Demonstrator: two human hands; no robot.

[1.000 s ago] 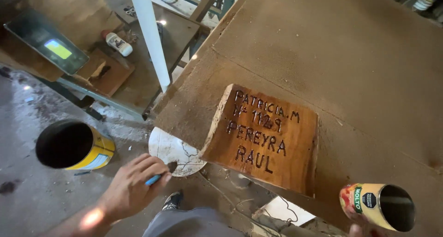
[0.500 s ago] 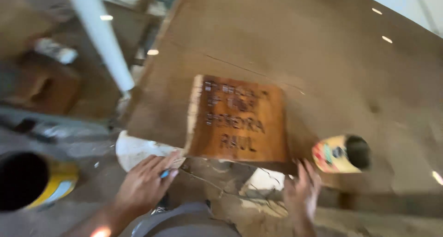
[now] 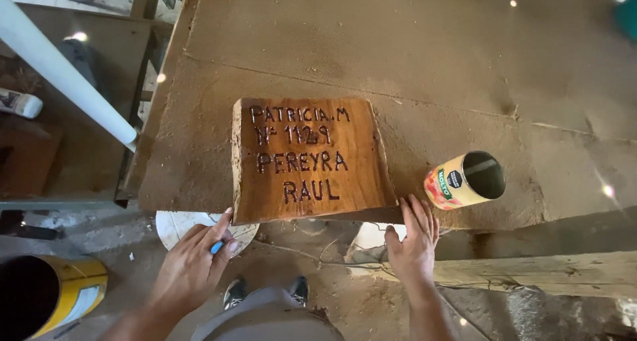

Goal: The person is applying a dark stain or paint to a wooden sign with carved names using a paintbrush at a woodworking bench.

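Below the plaque point(image 3: 310, 160), both hands point(image 3: 192, 268) lie flat.

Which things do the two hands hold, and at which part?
Left hand holds a small blue object between its fingers, touching the wooden plaque at its lower left corner. Right hand holds nothing.

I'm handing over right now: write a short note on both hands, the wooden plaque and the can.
Left hand: at the near left corner of the wooden plaque, a small blue object pinched in its fingers; what it is cannot be told.
Right hand: flat, fingers on the workbench edge at the plaque's near right corner, holding nothing.
Plaque: flat on the bench, carved lettering face up.
Tin can: on its side right of the plaque, open end showing, untouched.
Done: lettering is cut.
Left: cannot tell from this view.
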